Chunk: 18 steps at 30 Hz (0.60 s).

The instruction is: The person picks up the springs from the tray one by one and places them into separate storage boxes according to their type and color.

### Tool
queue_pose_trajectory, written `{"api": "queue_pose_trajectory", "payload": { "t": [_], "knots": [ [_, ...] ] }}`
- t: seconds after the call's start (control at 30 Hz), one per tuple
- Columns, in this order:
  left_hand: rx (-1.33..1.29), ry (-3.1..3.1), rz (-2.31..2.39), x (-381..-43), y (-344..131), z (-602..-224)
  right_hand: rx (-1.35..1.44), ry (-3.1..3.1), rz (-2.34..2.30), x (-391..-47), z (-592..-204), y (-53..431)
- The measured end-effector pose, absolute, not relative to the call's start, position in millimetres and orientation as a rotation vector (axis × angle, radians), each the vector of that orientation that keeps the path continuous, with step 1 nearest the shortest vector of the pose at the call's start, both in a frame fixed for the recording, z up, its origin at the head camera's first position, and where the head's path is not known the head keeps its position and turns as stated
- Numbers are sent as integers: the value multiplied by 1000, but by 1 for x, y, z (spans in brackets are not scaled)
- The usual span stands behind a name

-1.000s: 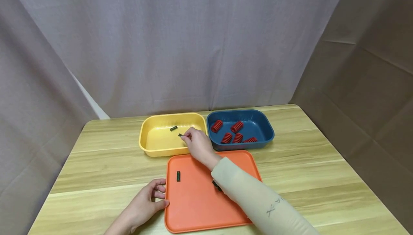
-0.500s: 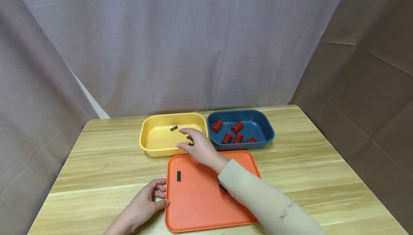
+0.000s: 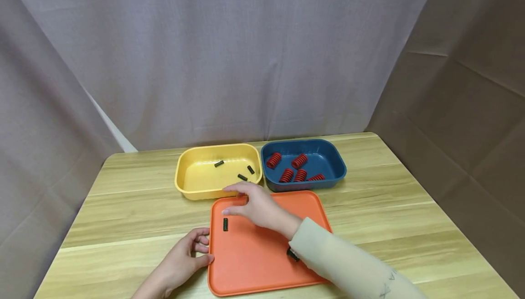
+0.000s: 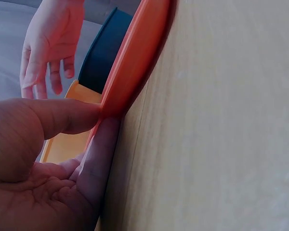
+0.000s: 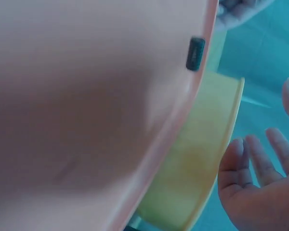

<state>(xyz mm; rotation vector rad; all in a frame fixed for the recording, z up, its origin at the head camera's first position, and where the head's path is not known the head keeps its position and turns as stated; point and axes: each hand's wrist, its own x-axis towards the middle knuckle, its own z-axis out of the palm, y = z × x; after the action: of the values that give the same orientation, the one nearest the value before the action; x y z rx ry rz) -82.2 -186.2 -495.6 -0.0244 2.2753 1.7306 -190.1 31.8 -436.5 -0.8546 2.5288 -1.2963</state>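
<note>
My left hand (image 3: 186, 258) pinches the left rim of an orange tray (image 3: 254, 262) between thumb and fingers, as the left wrist view shows up close. My right hand (image 3: 262, 208) hovers over the tray's far left part, thumb and fingers apart, holding nothing. Just below its thumb lies a small dark coil spring (image 3: 225, 224) on the tray; the right wrist view shows this spring (image 5: 195, 54) near the tray edge. In the yellow bin (image 3: 193, 193) are a dark spring (image 3: 219, 163) at the back and two more, one spring (image 3: 250, 169) and another spring (image 3: 242, 177), at the right.
A blue bin (image 3: 336, 178) stands against the yellow bin's right side, with several thick red springs (image 3: 286, 175) in it. Both bins sit behind the tray on a wooden table (image 3: 135, 208). A grey curtain (image 3: 197, 62) hangs behind the table.
My right hand held a small dark spring over the yellow bin, then let it go there. It has drawn back toward the tray with fingers spread. My left hand stays on the rim.
</note>
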Motion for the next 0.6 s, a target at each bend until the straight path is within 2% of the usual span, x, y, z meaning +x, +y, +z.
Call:
{"api": "queue_pose_trajectory", "payload": {
  "t": [0.33, 0.6],
  "knots": [
    [-12, 2278, 1727, -83, -186, -497, -768, 2487, -1136, -184, -464, 32],
    [-6, 2273, 1726, -83, -186, -496, -763, 2467, -1016, -186, -471, 24]
  ]
}}
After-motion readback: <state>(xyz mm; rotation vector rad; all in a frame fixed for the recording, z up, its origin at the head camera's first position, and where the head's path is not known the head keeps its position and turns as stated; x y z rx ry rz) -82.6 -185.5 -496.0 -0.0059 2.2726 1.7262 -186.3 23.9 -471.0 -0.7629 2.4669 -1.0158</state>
